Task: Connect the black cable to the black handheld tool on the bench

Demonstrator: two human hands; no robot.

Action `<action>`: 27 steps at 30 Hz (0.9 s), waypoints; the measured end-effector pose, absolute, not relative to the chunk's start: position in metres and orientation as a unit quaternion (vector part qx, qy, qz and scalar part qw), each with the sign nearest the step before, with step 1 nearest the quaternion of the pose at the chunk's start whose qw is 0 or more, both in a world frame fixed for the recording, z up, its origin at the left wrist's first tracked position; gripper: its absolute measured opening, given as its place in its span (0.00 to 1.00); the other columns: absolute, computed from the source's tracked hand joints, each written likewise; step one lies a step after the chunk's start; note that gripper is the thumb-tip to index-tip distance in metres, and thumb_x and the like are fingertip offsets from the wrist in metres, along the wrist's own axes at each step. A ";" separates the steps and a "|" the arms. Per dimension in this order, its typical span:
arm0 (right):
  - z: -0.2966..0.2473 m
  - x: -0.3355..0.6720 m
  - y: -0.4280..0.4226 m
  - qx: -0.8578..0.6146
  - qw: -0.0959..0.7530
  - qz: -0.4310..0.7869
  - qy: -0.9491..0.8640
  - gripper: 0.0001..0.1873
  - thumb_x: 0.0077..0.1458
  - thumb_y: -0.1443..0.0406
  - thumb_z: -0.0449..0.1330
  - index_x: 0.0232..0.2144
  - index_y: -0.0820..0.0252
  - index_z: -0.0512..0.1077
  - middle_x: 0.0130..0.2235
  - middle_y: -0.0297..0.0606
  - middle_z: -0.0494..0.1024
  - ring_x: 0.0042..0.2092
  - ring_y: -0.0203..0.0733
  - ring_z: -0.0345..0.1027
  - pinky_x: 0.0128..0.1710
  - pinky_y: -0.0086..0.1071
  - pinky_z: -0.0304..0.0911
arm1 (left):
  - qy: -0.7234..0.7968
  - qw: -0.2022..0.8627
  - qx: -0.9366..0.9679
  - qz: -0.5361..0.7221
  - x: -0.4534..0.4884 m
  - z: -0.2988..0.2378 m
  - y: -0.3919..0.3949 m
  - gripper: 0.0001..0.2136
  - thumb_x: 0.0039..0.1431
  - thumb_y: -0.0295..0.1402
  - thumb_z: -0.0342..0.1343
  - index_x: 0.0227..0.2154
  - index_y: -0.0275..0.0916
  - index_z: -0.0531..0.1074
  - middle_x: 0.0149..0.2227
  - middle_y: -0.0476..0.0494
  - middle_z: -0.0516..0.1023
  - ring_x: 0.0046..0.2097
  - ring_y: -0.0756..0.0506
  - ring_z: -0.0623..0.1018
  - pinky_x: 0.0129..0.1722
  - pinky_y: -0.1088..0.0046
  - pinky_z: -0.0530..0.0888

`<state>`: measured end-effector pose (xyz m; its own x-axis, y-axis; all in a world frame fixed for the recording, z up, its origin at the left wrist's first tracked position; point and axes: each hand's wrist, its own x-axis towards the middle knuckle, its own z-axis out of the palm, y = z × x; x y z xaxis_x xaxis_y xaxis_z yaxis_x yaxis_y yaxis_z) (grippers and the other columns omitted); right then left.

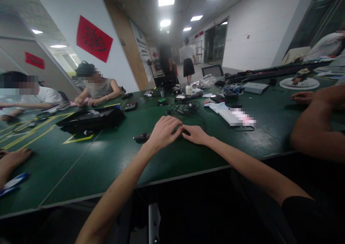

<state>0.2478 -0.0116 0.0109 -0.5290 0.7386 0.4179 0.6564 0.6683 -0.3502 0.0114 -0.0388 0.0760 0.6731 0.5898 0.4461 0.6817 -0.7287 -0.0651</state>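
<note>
My left hand [165,132] is closed over a dark, stick-shaped tool [141,138] lying on the green table. The tool's narrow, metallic-looking tip points left, and my palm and fingers cover most of its body. Fingertips of my right hand [196,134] are pinched together and meet the left fingers at the tool's right end. What the right fingers hold, if anything, is hidden. Just behind my hands lies a loose coil of black cable [185,108]; one loop runs down toward my right hand. Whether it joins the tool cannot be seen.
A black open case [91,120] sits left, by yellow tape marks. Right of the cable is a pale plastic packet [228,114]. Electronics and a small white bottle [189,90] stand farther back. Co-workers' arms rest at both sides; blue-white pliers handles [13,183] show lower left.
</note>
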 end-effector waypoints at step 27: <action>0.013 0.250 -0.013 -0.408 0.246 0.049 -0.878 0.08 0.68 0.61 0.58 0.48 0.51 0.71 0.44 0.35 0.81 0.41 0.43 0.75 0.41 0.32 0.60 | -0.391 0.070 -0.892 -0.214 0.016 0.012 -0.014 0.08 0.72 0.39 0.54 0.46 0.44 0.74 0.46 0.43 0.82 0.48 0.40 0.77 0.49 0.59 0.66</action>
